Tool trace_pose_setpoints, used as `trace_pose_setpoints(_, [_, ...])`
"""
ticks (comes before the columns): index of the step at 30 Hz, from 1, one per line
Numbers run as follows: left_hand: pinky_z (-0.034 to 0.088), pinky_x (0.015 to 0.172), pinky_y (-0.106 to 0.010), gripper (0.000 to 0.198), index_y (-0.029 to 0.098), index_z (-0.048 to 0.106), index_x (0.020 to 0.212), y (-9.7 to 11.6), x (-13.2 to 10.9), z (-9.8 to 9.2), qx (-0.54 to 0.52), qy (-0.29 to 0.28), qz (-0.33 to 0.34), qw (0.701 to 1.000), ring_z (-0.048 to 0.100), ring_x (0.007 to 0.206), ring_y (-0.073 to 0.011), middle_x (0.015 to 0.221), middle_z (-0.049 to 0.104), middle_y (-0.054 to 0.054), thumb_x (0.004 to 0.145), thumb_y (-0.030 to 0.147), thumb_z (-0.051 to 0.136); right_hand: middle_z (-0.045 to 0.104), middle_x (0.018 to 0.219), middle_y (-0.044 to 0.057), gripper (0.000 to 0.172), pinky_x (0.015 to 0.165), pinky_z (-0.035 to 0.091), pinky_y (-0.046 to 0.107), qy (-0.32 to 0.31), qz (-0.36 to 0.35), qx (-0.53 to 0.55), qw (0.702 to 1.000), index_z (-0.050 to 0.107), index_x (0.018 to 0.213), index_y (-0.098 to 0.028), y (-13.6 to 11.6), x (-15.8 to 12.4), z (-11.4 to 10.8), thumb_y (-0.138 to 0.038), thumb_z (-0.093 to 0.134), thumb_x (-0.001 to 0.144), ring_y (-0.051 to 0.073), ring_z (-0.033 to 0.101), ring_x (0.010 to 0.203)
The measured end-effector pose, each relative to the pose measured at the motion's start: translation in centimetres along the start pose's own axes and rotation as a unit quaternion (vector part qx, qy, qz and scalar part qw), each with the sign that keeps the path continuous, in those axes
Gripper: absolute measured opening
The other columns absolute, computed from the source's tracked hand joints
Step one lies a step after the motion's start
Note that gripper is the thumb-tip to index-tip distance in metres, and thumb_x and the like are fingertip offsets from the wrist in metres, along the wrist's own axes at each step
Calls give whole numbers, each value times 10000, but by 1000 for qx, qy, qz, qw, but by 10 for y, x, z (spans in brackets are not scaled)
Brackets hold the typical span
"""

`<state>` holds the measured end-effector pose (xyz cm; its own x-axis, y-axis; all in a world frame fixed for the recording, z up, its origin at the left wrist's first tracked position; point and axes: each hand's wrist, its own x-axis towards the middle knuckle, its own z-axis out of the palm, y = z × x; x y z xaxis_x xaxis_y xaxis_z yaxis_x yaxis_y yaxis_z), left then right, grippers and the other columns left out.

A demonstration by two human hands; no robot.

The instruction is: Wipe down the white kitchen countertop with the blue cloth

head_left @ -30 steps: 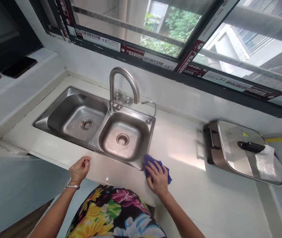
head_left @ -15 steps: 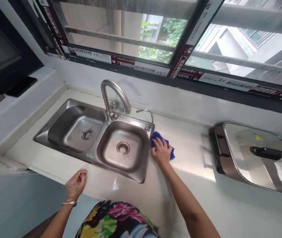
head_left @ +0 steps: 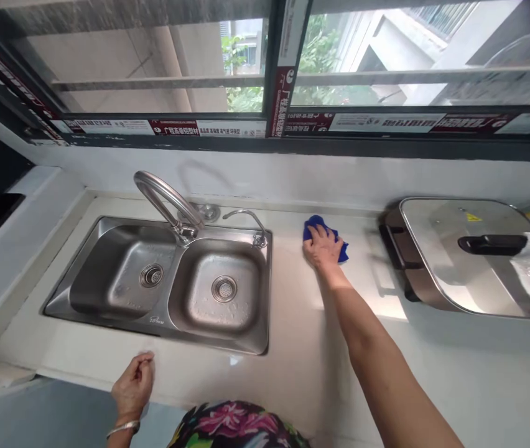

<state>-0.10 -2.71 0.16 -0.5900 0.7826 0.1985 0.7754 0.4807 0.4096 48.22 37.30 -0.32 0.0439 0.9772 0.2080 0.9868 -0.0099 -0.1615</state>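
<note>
The right grip (head_left: pixel 323 246) holds the blue cloth (head_left: pixel 313 223) (likely soft, light), best clasped mid-fabric; the left grip (head_left: pixel 133 384) curls closed.

The right hand (head_left: pixel 325 249) is holding a blue cloth (head_left: pixel 315 222) against the tabletop (head_left: pixel 293 311), right of the sink (head_left: pixel 165 298). The left hand (head_left: pixel 132 382) is curling near the front edge.

Lidded pan (head_left: pixel 456 270), dark-framed window (head_left: pixel 285 74)

This is a kitchen. A steel double sink (head_left: pixel 163 302), a curved faucet (head_left: pixel 174 196) and a lidded pan (head_left: pixel 451 270) show it.
</note>
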Motion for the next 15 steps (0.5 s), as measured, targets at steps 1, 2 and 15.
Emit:
trace_pose_setpoints(1, [363, 500, -212, 292, 227, 739, 837, 0, 0, 0, 2, 0, 0, 1000, 488, 432, -104, 492, 557, 52, 834, 381, 491, 492, 1504, 85, 526, 1087, 272, 573, 4, 17, -3, 1000, 540, 1429, -262, 12, 1, -2, -274, 413, 919, 314, 391, 1306])
trace_pose_setpoints(2, [364, 500, -213, 298, 225, 740, 841, 0, 0, 0, 4, 0, -1, 1000, 489, 431, -105, 492, 558, 51, 835, 386, 490, 495, 1499, 87, 527, 1088, 275, 575, 8, 35, -8, 999, 541, 1428, -263, 24, 2, -4, -273, 407, 919, 312, 395, 1301])
trace_pose_setpoints(15, [357, 517, -208, 303, 228, 754, 823, -3, 0, 5, -8, 9, 9, 1000, 500, 445, -109, 495, 577, 42, 841, 372, 488, 487, 1479, 132, 541, 1028, 361, 633, 25, 153, -34, 987, 507, 1453, -255, 104, -73, -35, -318, 327, 946, 360, 429, 1289])
